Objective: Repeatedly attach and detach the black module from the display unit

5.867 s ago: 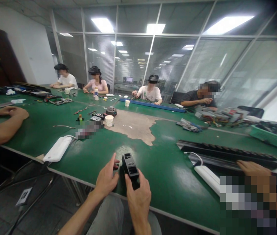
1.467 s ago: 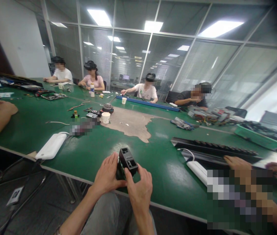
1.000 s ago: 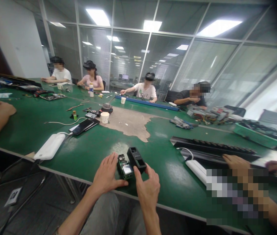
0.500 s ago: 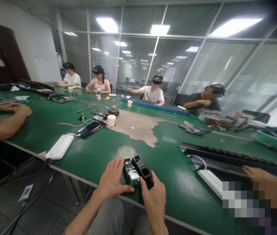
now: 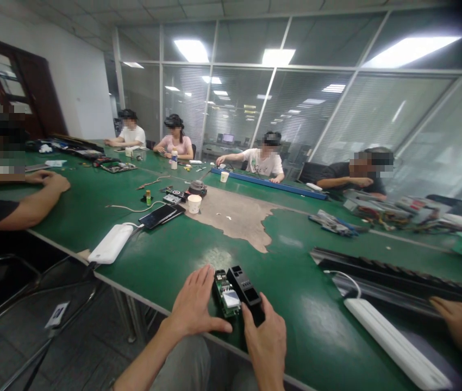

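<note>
Near the table's front edge lies a green circuit board (image 5: 223, 285) in a narrow dark casing, with a white block on its lower half. Right beside it is a black plastic cover (image 5: 244, 283) with several cut-outs. My left hand (image 5: 193, 305) rests along the left side of the circuit board, its fingers stretched forward and its thumb spread away below. Thumb and fingers of my right hand (image 5: 268, 330) are closed round the near end of the black plastic cover. The undersides of both parts are hidden.
On the green table (image 5: 296, 304) are a white power strip (image 5: 394, 342), a long black metal part (image 5: 381, 288), another white strip (image 5: 112, 243), a phone (image 5: 157, 216) and a paper cup (image 5: 194, 203). A co-worker's hand (image 5: 459, 323) is at right; several people sit around.
The whole view has swung left, so everything sits further right and mostly lower in the picture. My hands keep the same hold beside the circuit board and the black plastic cover.
</note>
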`<state>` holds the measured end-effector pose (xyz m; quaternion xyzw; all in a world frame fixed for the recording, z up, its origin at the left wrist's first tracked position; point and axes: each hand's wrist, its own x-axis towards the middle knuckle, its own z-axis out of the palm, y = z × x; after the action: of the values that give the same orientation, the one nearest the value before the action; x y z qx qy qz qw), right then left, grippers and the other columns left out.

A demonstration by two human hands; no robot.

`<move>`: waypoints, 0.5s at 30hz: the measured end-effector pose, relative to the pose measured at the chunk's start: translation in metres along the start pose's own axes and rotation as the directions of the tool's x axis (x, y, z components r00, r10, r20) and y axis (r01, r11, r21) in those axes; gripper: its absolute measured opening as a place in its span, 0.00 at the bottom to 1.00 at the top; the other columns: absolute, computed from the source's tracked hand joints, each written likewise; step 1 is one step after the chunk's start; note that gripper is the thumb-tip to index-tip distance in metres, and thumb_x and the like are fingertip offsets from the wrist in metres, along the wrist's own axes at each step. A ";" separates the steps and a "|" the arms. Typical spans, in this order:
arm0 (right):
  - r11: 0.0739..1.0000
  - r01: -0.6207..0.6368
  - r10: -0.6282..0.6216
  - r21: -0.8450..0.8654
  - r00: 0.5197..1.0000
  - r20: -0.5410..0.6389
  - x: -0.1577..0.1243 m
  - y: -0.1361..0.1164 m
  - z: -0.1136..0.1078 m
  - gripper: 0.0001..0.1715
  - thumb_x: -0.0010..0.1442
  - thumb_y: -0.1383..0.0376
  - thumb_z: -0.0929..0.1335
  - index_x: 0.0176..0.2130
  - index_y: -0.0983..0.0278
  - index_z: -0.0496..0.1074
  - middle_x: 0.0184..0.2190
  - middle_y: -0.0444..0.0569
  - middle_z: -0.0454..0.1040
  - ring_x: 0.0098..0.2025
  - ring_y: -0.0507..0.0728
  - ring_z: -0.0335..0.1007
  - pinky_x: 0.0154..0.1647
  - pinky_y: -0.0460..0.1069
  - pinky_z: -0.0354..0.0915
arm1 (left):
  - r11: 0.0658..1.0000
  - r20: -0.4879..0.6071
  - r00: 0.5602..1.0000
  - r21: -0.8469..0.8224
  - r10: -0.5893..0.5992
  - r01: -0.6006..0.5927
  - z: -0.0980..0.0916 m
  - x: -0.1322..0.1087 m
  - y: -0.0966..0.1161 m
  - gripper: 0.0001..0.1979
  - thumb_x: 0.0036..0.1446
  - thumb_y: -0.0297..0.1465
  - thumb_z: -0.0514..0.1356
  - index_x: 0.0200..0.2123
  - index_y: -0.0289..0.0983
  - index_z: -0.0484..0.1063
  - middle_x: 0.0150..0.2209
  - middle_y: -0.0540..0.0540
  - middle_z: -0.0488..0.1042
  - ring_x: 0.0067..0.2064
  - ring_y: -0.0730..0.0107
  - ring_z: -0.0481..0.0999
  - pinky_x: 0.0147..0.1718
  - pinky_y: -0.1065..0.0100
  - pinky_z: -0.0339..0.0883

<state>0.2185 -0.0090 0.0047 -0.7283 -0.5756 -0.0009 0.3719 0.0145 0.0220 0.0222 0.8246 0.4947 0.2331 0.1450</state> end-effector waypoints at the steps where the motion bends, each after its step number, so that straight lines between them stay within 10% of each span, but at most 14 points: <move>1: 1.000 -0.007 0.007 0.000 1.000 0.014 0.000 0.000 0.000 0.36 0.58 0.48 0.63 0.55 0.70 0.68 0.46 0.61 0.74 0.48 0.67 0.66 0.49 0.57 0.61 | 1.000 0.004 1.000 -0.027 0.003 -0.003 -0.002 0.000 -0.003 0.68 0.34 0.67 0.59 0.69 0.34 0.38 0.69 0.32 0.42 0.68 0.41 0.46 0.63 0.45 0.46; 5: 1.000 -0.015 0.014 0.021 0.998 0.057 0.001 0.003 0.001 0.36 0.58 0.47 0.63 0.55 0.69 0.68 0.46 0.60 0.74 0.48 0.68 0.66 0.49 0.58 0.61 | 0.991 -0.101 0.987 -0.055 -0.125 0.120 -0.028 0.015 -0.033 0.58 0.46 0.64 0.55 0.68 0.32 0.40 0.68 0.32 0.46 0.68 0.47 0.50 0.62 0.50 0.50; 9: 0.999 -0.023 0.021 0.040 0.999 0.049 0.003 0.007 0.004 0.36 0.57 0.45 0.63 0.53 0.67 0.70 0.45 0.60 0.75 0.46 0.68 0.68 0.48 0.58 0.62 | 0.897 -0.382 0.874 0.199 -0.300 0.395 -0.071 0.054 -0.087 0.45 0.57 0.59 0.48 0.66 0.30 0.51 0.68 0.31 0.48 0.68 0.42 0.43 0.62 0.44 0.42; 15: 0.999 -0.005 0.007 0.044 0.999 -0.034 0.011 0.001 0.003 0.34 0.54 0.41 0.63 0.46 0.63 0.74 0.38 0.58 0.77 0.39 0.67 0.71 0.40 0.57 0.64 | 0.755 -0.419 0.838 0.404 -0.349 0.516 -0.099 0.104 -0.150 0.42 0.60 0.55 0.44 0.65 0.28 0.51 0.67 0.30 0.50 0.68 0.38 0.39 0.62 0.41 0.33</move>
<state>0.2217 0.0020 0.0070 -0.7214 -0.5668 0.0005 0.3978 -0.1079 0.1852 0.0612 0.6451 0.7337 0.1855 -0.1055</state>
